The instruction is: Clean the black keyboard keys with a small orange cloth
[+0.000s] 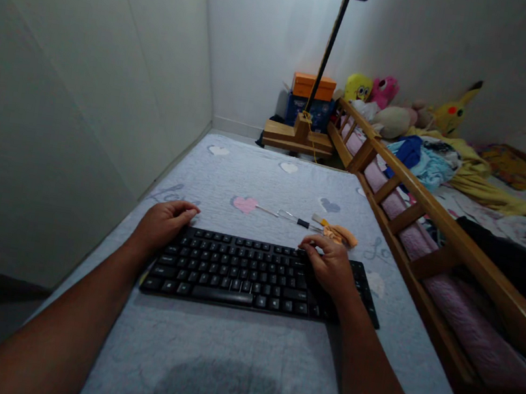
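Observation:
A black computer keyboard (232, 271) lies flat on the patterned cloth, its long side towards me. By the keyboard's upper left corner is my left hand (165, 222), its fingers curled and thumb close against the forefinger; whatever may be in them is hidden. Over the right part of the keyboard, my right hand (327, 262) pinches thumb and fingers together at the top edge; what they hold is too small to make out. Just beyond it lie a wire tool with a black grip (302, 223), a yellow-handled brush (319, 219) and a crumpled orange cloth (343, 236).
A pale cloth with hearts (247, 171) covers the surface. Along the right runs a wooden bed rail (413, 186), with clothes and plush toys behind it. A wooden stand (282, 135) with a tall pole and an orange box (313, 86) are at the back. White panels (84, 98) rise on the left.

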A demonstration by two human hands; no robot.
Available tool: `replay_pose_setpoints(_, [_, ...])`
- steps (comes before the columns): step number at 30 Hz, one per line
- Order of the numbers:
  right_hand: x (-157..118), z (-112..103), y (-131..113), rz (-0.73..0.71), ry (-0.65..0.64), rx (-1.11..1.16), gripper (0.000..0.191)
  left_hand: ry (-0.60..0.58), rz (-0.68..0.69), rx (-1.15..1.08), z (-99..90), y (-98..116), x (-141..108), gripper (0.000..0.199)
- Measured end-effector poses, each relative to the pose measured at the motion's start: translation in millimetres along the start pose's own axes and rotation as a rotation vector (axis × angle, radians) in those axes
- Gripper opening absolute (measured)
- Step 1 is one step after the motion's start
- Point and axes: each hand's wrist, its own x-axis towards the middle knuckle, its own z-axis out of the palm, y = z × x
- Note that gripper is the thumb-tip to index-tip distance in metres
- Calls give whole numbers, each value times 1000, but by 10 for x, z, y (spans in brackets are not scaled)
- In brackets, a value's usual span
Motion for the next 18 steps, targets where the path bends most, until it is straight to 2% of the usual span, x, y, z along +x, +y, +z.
replay_pose_setpoints(8, [-6, 72, -27, -20, -22, 30, 15, 12, -17, -6, -1, 18, -4, 39])
replay_pose_setpoints(18, [-2, -31, 4, 8, 16, 2, 15, 15, 6, -9, 7, -25, -3, 39])
